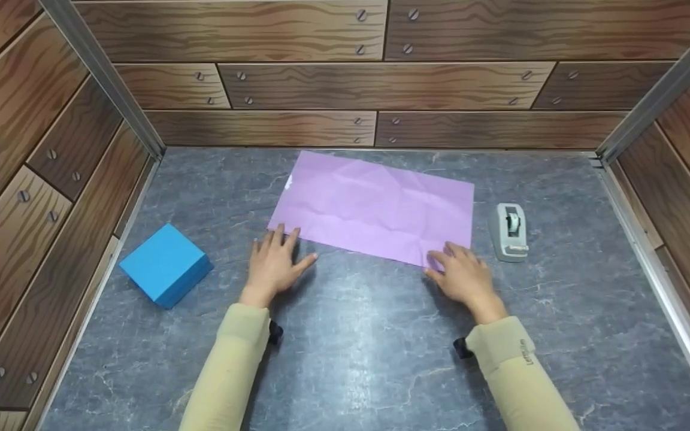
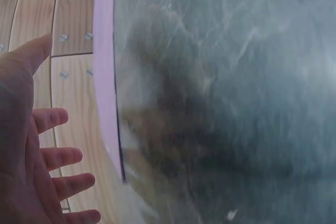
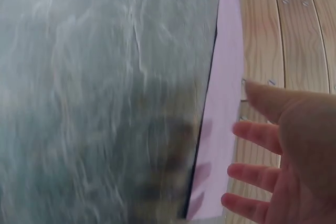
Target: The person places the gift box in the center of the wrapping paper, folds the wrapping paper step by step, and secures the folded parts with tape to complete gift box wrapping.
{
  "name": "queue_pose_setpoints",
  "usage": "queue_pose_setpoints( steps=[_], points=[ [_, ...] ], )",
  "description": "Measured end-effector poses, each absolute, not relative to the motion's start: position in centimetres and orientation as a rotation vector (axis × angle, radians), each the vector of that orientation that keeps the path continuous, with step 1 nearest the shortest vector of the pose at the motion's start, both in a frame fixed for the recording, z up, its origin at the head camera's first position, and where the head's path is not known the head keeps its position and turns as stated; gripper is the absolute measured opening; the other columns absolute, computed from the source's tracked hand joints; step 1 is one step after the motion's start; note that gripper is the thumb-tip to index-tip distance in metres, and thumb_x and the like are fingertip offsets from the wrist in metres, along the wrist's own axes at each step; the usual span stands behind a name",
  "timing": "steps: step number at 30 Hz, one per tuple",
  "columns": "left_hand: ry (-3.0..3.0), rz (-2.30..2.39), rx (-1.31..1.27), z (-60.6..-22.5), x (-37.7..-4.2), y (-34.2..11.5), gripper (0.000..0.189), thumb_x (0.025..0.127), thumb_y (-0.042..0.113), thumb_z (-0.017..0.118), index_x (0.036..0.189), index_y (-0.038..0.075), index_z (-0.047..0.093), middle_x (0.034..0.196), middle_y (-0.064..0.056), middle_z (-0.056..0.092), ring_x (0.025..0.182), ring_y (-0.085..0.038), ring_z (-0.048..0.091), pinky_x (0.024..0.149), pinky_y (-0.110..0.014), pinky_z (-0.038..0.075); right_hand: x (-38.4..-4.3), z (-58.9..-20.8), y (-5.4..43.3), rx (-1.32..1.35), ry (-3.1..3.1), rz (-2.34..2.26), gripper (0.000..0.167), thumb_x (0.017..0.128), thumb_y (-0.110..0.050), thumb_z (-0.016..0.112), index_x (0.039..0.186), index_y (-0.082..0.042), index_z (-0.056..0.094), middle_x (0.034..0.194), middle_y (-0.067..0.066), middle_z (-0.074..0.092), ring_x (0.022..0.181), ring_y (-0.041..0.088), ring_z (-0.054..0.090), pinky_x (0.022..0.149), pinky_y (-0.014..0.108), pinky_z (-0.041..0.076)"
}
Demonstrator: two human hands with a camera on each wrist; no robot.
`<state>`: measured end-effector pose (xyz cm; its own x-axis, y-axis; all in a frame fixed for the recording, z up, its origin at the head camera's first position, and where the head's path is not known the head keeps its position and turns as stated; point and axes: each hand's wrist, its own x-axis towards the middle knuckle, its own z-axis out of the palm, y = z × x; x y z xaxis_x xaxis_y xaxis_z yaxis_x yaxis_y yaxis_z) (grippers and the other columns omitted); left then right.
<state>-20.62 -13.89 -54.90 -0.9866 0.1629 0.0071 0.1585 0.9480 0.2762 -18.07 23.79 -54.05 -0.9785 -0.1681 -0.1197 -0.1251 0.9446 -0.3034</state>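
A creased sheet of purple paper [image 1: 375, 206] lies flat and slightly askew on the grey marbled table; its near edge also shows as a narrow strip in the left wrist view and the right wrist view [image 3: 223, 98]. At its near left corner is my left hand [image 1: 275, 263], fingers spread and thumb out to the side, fingertips at the paper's edge. Over the near right corner reaches my right hand [image 1: 463, 272]. Its fingers extend loosely apart in the right wrist view, casting shadows on the paper. Neither hand grips anything; whether the fingertips touch the paper I cannot tell.
To the left sits a blue box [image 1: 167, 263]. A pale grey tape dispenser [image 1: 511, 233] with a roll in it stands just right of the paper. Wood-patterned panels [image 1: 375, 87] enclose the table [image 1: 357, 353] at the back and both sides.
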Motion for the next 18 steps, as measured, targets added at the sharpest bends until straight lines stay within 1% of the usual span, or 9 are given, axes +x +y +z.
queue_pose_setpoints(
  steps=[4,10,18],
  points=[
    [3.059,0.443,0.266,-55.3,-20.9,-13.6,0.078,0.092,0.068,0.048,0.149,0.015,0.044,0.154,-0.020,0.033,0.140,-0.042,0.030,0.109,-0.064,0.023,-17.8,-54.3,23.3,-0.248,2.928,-0.429,0.045,0.095,-0.036,0.063,0.134,-0.013,0.062,0.146,0.026,0.041,0.131,0.052,0.036,0.101,0.071,0.027],
    [3.028,0.440,0.286,-55.5,-21.2,-13.6,0.075,0.093,0.065,0.049,0.147,0.013,0.046,0.153,-0.021,0.034,0.139,-0.042,0.031,0.109,-0.064,0.023,-16.9,-54.6,23.2,-0.266,2.916,-0.427,0.044,0.095,-0.032,0.064,0.135,-0.013,0.062,0.146,0.025,0.042,0.131,0.050,0.038,0.103,0.070,0.026],
    [3.011,0.368,0.304,-55.8,-21.0,-13.4,0.064,0.096,0.059,0.049,0.138,0.012,0.057,0.147,-0.018,0.044,0.133,-0.041,0.039,0.108,-0.066,0.024,-15.9,-54.5,23.9,-0.329,2.939,-0.465,0.035,0.093,-0.026,0.067,0.125,-0.011,0.068,0.141,0.025,0.047,0.128,0.049,0.042,0.101,0.068,0.030]
  ],
)
